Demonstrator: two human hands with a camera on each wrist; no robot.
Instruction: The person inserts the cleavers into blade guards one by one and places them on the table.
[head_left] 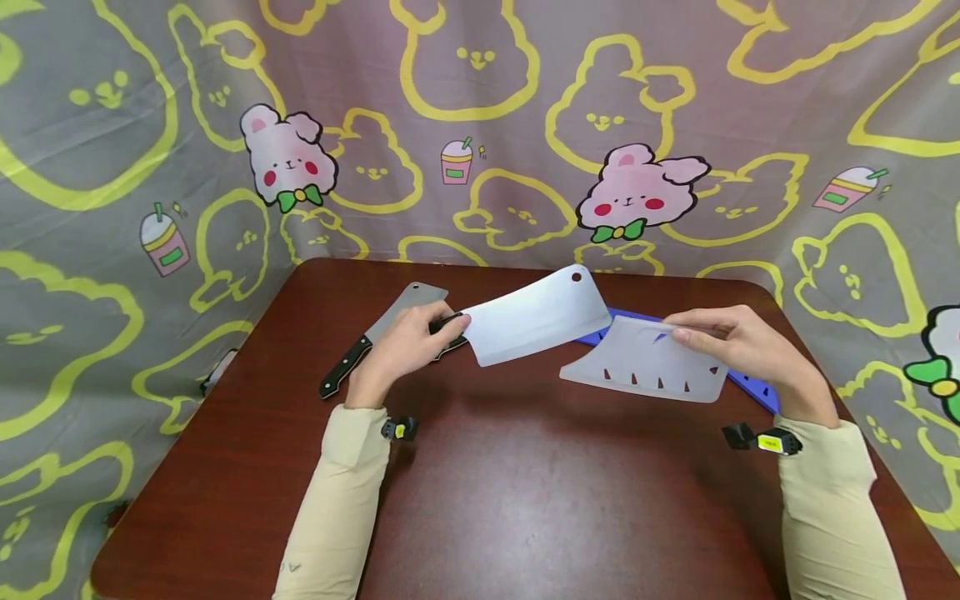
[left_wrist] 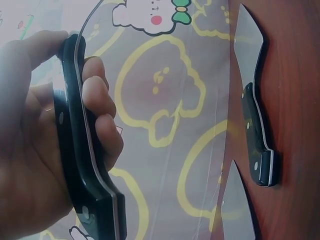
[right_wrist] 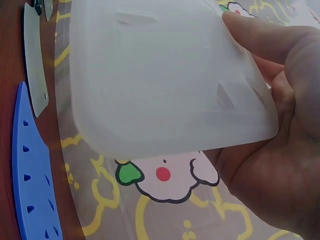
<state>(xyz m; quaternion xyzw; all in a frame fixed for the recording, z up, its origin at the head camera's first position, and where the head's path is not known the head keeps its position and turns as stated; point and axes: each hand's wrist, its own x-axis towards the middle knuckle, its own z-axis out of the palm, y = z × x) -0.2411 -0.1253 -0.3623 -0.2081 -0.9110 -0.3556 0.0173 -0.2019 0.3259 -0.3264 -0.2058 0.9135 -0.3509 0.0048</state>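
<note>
My left hand [head_left: 408, 343] grips a cleaver [head_left: 536, 321] by its black handle, fingers curled round it; the broad blade extends right above the table. In the left wrist view the fingers wrap the black handle [left_wrist: 75, 125]. My right hand [head_left: 746, 343] pinches a translucent white blade cover [head_left: 637, 360] by its upper edge, thumb on the near face. The cover, with small slots, hangs tilted right of the blade, apart from it. The right wrist view shows the cover [right_wrist: 165, 85] close up, its far-side fingers partly hidden.
On the brown table [head_left: 495, 500] a black-handled cleaver [head_left: 345, 367] lies behind the left hand. Another black handle [left_wrist: 260, 145] lies on the table in the left wrist view. A blue slotted cover [right_wrist: 32, 185] lies beyond the white one. Patterned cloth [head_left: 510, 108] surrounds the table.
</note>
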